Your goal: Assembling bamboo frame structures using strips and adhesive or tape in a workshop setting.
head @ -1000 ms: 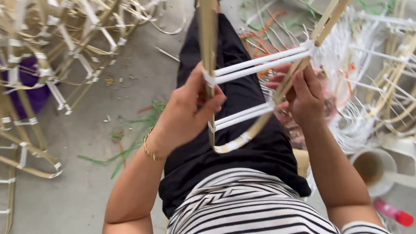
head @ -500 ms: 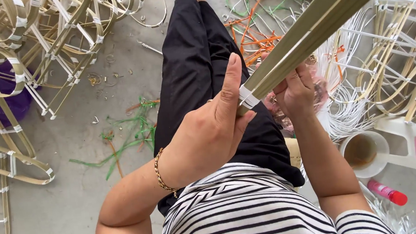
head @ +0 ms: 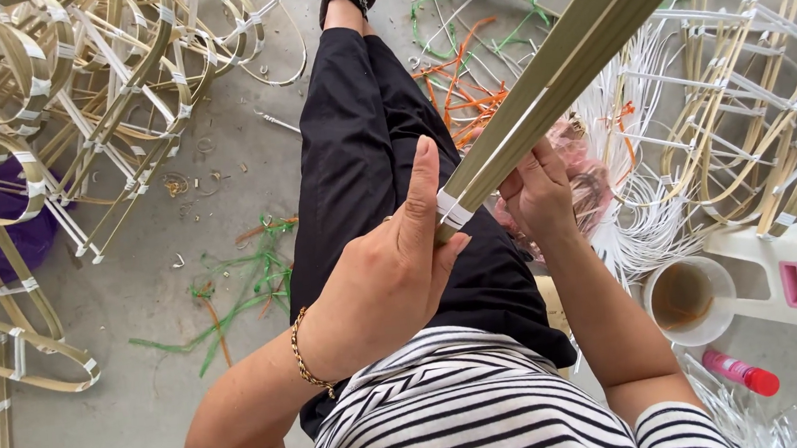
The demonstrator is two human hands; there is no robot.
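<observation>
My left hand (head: 385, 271) is clamped round the near end of the bamboo strip bundle (head: 565, 58), thumb up by the white tape band (head: 452, 211); right hand (head: 540, 192) pinches it from beneath. Bundle runs centre frame to upper right. Risk, imo: strips are springy, so if the thumb slips they could fan apart & whip back. Count: 1 bundle, 1 band visible, 2 hands, 1 cup (head: 682, 297) lower right, 1 red-capped tube (head: 740, 372); frames at left too tangled to count.
</observation>
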